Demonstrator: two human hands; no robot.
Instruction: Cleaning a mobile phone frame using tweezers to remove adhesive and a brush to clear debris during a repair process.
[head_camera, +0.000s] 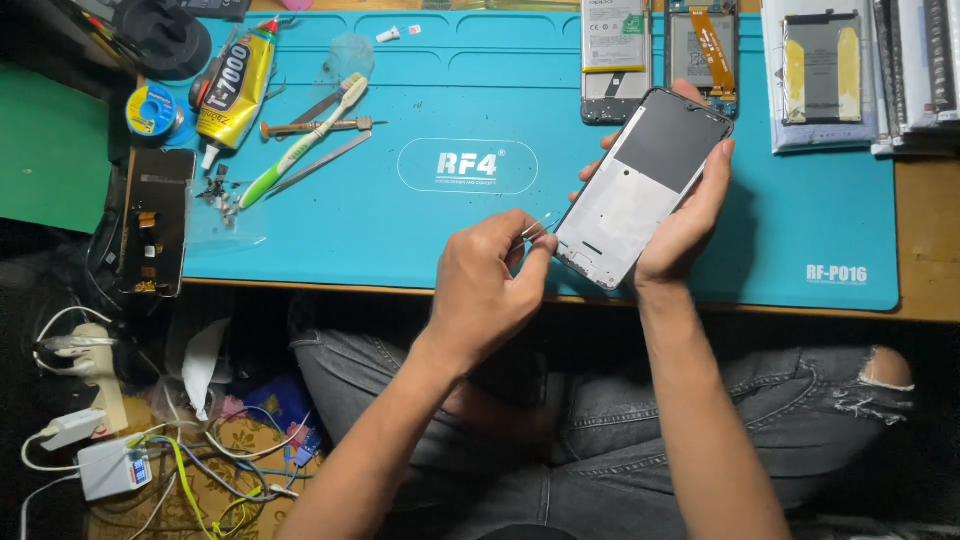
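Two hands (left (487, 285), right (680, 225)) on phone frame (640, 190)
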